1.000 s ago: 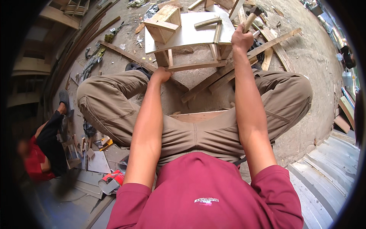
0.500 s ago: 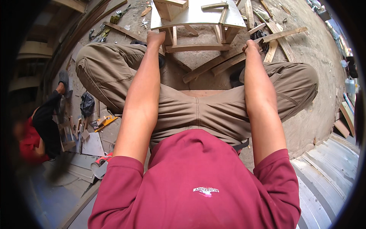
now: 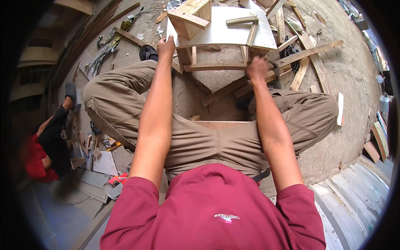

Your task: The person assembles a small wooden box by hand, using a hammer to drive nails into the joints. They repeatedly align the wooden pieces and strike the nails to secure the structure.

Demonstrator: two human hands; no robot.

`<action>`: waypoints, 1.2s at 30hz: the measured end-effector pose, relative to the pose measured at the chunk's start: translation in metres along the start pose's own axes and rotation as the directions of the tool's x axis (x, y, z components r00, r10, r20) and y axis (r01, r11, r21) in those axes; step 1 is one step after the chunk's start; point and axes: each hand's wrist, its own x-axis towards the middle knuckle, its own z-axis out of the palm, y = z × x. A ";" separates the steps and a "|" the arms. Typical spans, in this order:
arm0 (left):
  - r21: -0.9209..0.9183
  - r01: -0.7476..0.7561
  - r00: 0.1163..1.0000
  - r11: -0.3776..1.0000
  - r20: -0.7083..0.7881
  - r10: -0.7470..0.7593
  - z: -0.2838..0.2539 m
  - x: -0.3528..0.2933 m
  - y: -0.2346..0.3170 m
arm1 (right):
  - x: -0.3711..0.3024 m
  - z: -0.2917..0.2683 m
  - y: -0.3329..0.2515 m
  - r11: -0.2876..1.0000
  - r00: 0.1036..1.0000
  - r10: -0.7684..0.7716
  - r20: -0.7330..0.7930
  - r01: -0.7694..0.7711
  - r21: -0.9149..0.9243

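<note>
In front of me stands a wooden frame with a white board on top (image 3: 221,35), its legs joined by a low crosspiece. My left hand (image 3: 166,46) is closed on the board's left edge, thumb upward. Beside the right front leg is my right hand (image 3: 257,68), slightly blurred, its fingers curled. A dark, curved shape shows beside that fist; what it holds is not clear. On the board rest a box-like wooden piece (image 3: 189,21) and a small joined pair of wood strips (image 3: 242,20).
Wood offcuts and a long plank (image 3: 310,53) lie on the dirt floor at the right. My bent knees flank the frame. At the far left sits another person in red (image 3: 37,158), near a yellow saw (image 3: 111,144). Metal sheets (image 3: 346,204) lie at lower right.
My right hand has moved left and inward to the frame's right leg. The frame appears lower and slightly right in view, while my left hand stays at its left edge.
</note>
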 end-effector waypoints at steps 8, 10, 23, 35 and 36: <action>0.198 -0.166 0.979 0.966 -0.084 0.186 0.017 -0.016 0.001 | 0.046 0.102 -0.075 0.917 0.939 -0.284 0.195 0.207 0.340; 0.178 -0.152 0.984 0.972 -0.068 0.167 0.019 -0.023 0.009 | 0.064 0.150 -0.075 0.877 0.958 -0.285 -0.032 0.274 0.394; 0.214 -0.129 0.985 0.968 -0.083 0.149 0.014 -0.028 0.015 | 0.101 0.198 -0.093 0.866 0.886 -0.425 0.187 0.338 0.368; 0.239 -0.149 0.980 0.960 -0.095 0.176 0.018 -0.023 0.022 | 0.086 0.189 -0.099 0.439 0.829 -0.388 0.403 -0.219 0.871; 0.231 -0.130 0.982 0.964 -0.104 0.158 0.015 -0.022 0.017 | 0.079 0.175 -0.111 0.464 0.817 -0.396 0.419 -0.216 0.859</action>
